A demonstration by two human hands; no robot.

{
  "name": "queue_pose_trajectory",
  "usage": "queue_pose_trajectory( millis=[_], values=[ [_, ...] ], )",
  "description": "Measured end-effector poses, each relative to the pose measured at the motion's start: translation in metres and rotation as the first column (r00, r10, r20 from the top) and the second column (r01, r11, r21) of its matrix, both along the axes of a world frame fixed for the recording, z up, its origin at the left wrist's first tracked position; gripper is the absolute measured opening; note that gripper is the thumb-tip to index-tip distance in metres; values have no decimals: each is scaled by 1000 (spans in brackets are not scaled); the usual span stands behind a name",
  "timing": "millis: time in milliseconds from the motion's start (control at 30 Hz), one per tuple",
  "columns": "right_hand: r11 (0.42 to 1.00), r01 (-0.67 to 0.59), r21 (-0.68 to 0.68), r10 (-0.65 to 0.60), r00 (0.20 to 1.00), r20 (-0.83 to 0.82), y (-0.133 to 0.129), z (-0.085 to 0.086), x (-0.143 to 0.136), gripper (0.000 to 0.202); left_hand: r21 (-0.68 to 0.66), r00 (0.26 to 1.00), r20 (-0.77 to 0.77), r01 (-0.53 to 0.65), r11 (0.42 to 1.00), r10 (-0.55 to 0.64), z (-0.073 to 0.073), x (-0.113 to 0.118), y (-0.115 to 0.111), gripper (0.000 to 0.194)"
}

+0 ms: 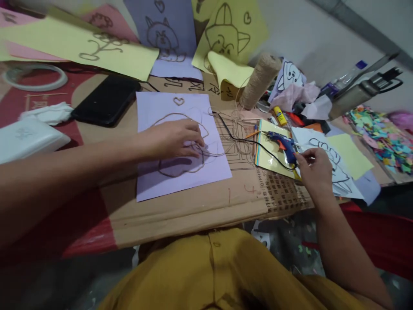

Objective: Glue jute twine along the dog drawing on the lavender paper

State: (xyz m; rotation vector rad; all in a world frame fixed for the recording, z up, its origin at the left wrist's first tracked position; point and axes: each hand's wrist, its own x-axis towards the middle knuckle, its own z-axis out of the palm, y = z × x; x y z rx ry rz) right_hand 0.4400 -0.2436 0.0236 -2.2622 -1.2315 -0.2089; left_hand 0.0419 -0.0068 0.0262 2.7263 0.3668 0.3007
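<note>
My left hand (180, 140) lies over a sheet of purple paper (148, 185), fingers apart, partly hiding a rounded outline of twine (174, 174) on it. A small twine heart (178, 101) sits near the sheet's top. From under my fingers, loose twine (237, 137) runs right in tangled loops. My right hand (314, 168) has its thumb and finger closed at the handle end of a blue hot glue gun (284, 144). The gun rests on a packet of coloured paper (271, 159), its black cord trailing left.
A twine spool (261, 82) stands behind. To the left are a black phone (108, 101), a white box (29, 137) and a tape roll (35, 77). Finished twine pictures (164, 38) lean at the back. A glue stick (279, 116), bottle (361, 92) and paper scraps (383, 137) are right.
</note>
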Motion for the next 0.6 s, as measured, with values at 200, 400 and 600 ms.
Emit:
queue_pose_trajectory(
  millis=[200,400,600],
  values=[
    [977,-91,-190,105,992,64,17,-3,18,44,58,987,-157,54,997,-45,-7,21,-7,23],
    [940,-41,-339,34,999,-26,42,-3,10,49,116,977,-214,46,992,-20,0,28,-10,18],
    [975,-42,-217,25,996,-82,36,-1,16,41,66,990,-139,-9,998,18,8,30,-12,19]
  ],
)
